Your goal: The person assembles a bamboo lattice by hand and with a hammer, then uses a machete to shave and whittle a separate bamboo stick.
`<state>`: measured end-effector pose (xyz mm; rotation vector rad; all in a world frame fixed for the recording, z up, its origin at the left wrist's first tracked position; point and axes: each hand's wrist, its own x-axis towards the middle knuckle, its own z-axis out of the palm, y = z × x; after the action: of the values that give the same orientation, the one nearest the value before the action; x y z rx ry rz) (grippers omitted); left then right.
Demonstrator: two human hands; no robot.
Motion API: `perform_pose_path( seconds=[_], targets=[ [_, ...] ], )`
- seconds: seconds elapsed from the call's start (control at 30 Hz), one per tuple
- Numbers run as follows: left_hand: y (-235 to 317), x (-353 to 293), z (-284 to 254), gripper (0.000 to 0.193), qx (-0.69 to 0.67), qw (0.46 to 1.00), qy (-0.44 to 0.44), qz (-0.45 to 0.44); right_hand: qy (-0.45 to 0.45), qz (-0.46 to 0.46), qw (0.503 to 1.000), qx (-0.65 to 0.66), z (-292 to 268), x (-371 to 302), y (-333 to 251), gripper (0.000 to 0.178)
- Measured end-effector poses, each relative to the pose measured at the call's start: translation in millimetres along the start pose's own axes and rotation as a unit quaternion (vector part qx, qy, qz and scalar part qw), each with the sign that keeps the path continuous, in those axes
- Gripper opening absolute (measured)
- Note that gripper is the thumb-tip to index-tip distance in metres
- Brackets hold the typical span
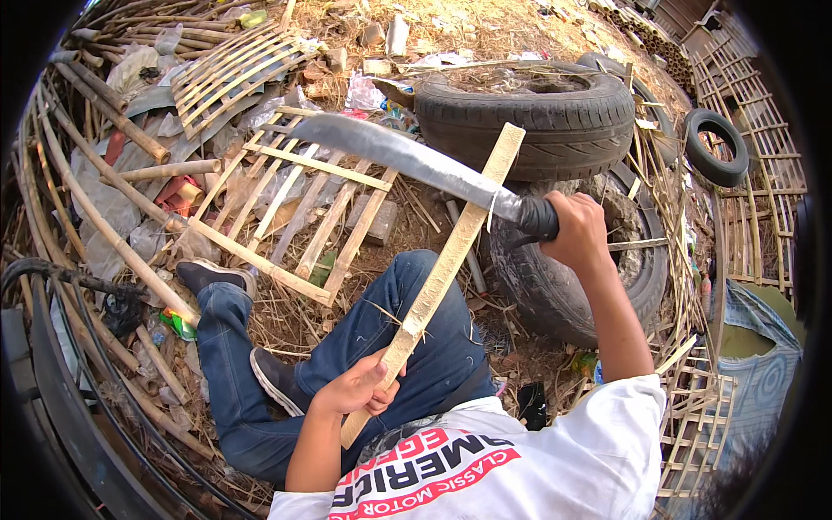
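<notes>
My left hand (358, 386) is closed round the lower part of a flat bamboo strip (442, 299), which slants up and away over my bent knee. In my right hand (575, 227) is the dark wrapped handle of a machete (390, 158). Its long curved blade points to the far left and crosses the strip near the strip's upper end. A thin pale shaving hangs at the crossing. Whether the edge bites into the bamboo, I cannot tell. Left of my knee lies a slatted bamboo frame (286, 279) on the littered ground.
Car tyres, one a large tyre (529, 121), lie ahead and to the right; a smaller tyre (716, 147) is farther right. Bamboo poles (113, 230) pile up on the left among plastic litter. A second slatted panel (243, 74) is at the far left. Lattice (763, 147) stands at the right.
</notes>
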<state>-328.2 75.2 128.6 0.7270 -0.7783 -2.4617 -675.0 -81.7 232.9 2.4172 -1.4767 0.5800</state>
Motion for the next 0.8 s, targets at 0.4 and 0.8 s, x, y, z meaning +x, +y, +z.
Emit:
perform_pose_path(
  seconds=[0.4, 0.8],
  targets=[
    [-2.5, 11.7, -8.0, 0.061, 0.026, 0.999, -0.004, -0.02, -0.135, -0.119, 0.979, 0.095, 17.1, -30.1, -47.3, 0.047],
    [2.6, 15.1, -11.4, 0.062, 0.047, 0.998, -0.013, -0.025, -0.109, -0.07, 0.99, 0.059, 7.1, -22.1, -42.6, 0.042]
  ],
)
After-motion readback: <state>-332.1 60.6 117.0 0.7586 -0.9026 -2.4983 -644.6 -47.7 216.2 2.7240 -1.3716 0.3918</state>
